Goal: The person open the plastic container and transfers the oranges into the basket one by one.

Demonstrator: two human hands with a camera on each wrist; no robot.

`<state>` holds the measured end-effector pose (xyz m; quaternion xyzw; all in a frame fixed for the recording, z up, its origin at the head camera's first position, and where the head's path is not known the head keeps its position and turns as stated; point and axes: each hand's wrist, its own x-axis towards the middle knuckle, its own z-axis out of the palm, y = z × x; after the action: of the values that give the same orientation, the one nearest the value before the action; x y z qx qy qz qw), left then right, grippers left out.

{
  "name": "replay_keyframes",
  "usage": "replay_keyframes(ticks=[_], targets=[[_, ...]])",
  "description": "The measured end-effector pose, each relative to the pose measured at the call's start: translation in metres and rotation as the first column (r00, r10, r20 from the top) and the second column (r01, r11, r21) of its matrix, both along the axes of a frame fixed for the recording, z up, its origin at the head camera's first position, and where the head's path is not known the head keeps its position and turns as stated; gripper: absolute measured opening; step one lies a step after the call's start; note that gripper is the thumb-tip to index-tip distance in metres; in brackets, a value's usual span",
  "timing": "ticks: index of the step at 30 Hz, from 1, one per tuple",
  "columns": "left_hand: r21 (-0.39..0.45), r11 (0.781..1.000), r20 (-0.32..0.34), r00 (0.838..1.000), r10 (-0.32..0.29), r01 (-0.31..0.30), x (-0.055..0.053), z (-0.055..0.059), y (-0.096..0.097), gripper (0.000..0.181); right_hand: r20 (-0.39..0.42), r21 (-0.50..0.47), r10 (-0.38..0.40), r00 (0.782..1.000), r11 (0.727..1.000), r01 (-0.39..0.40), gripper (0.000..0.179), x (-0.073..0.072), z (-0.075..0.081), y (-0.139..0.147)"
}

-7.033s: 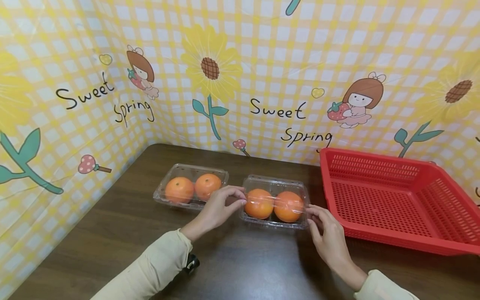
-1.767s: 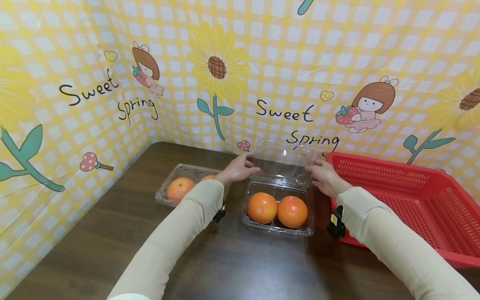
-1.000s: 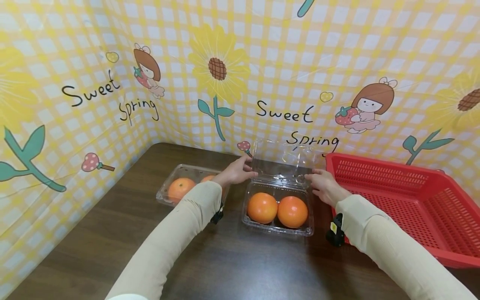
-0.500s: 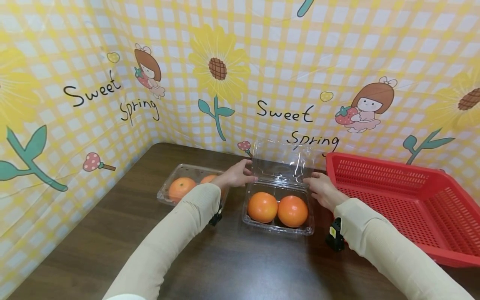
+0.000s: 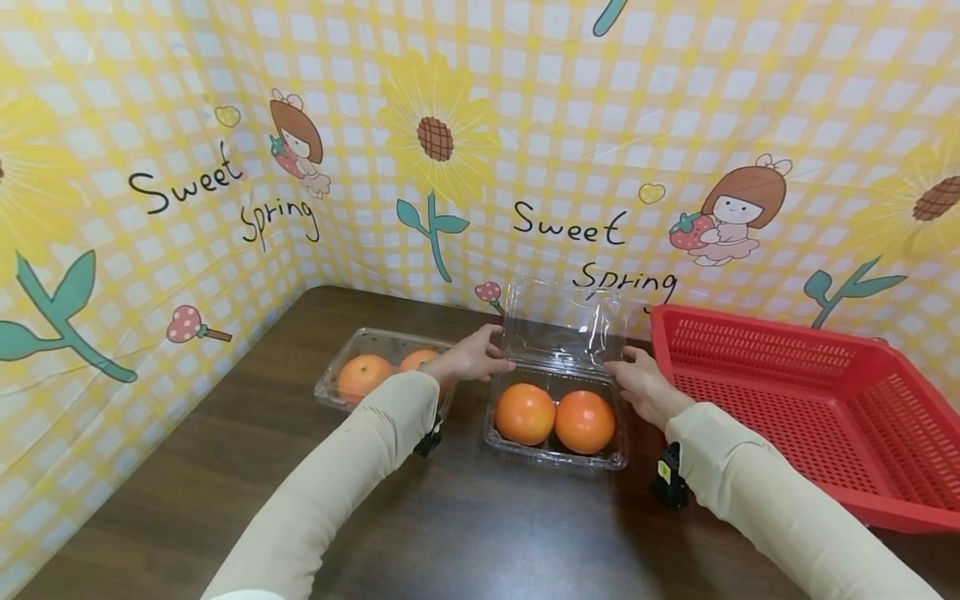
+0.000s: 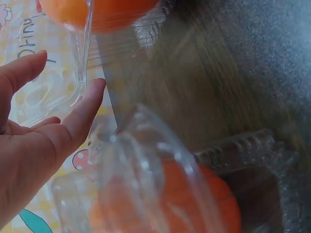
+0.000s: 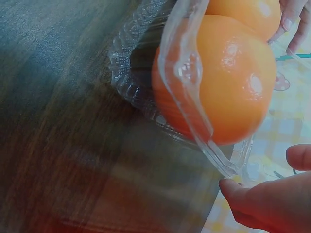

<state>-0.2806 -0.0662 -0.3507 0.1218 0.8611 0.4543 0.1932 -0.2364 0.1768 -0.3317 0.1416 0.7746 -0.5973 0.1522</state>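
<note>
A clear plastic clamshell box (image 5: 552, 457) stands on the table, its lid (image 5: 564, 325) raised at the back. Two oranges lie in it side by side, a left orange (image 5: 525, 415) and a right orange (image 5: 585, 422). My left hand (image 5: 471, 353) is at the box's back left corner, thumb against the hinge edge and fingers extended beside the lid. At the opposite hinge corner, my right hand (image 5: 642, 385) touches the plastic with one fingertip (image 7: 229, 186); its other visible finger stands apart. Neither hand grips the box.
A second clear box (image 5: 375, 340) with two oranges stands left, its lid down, partly behind my left forearm. A red plastic basket (image 5: 832, 400) stands close at the right. A yellow checked cloth (image 5: 465, 50) hangs behind the table (image 5: 480, 525).
Seven seconds ago the lid was down, with both hands at the box's sides. It has since been raised. Over the last second both hands slid slightly down toward the hinge.
</note>
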Motion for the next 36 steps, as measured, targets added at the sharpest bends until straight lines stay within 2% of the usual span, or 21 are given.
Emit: replay_keyframes(ticks=[7, 15, 20, 29, 36], targets=[[-0.004, 1.000, 0.022, 1.000, 0.001, -0.001, 0.004, 0.000, -0.002, 0.069, -0.005, -0.014, 0.006, 1.000, 1.000, -0.006, 0.065, 0.000, -0.004, 0.000], [0.004, 1.000, 0.032, 0.999, -0.026, 0.026, 0.006, -0.001, -0.003, 0.070, 0.002, -0.006, 0.041, 0.999, 0.999, -0.041, 0.064, 0.003, -0.006, 0.000], [-0.007, 1.000, 0.028, 0.999, -0.025, 0.025, 0.007, -0.002, -0.003, 0.070, -0.024, 0.004, 0.046, 0.999, 0.999, -0.046, 0.062, 0.004, -0.006, -0.002], [-0.014, 0.999, -0.001, 0.999, -0.038, 0.038, 0.009, -0.002, -0.003, 0.067, -0.065, 0.081, 0.067, 0.996, 0.995, -0.062, 0.060, 0.007, -0.004, -0.007], [-0.028, 0.998, -0.092, 0.994, -0.063, 0.060, 0.015, 0.002, -0.006, 0.063, -0.084, 0.100, 0.103, 0.991, 0.991, -0.094, 0.059, 0.010, -0.001, -0.004]])
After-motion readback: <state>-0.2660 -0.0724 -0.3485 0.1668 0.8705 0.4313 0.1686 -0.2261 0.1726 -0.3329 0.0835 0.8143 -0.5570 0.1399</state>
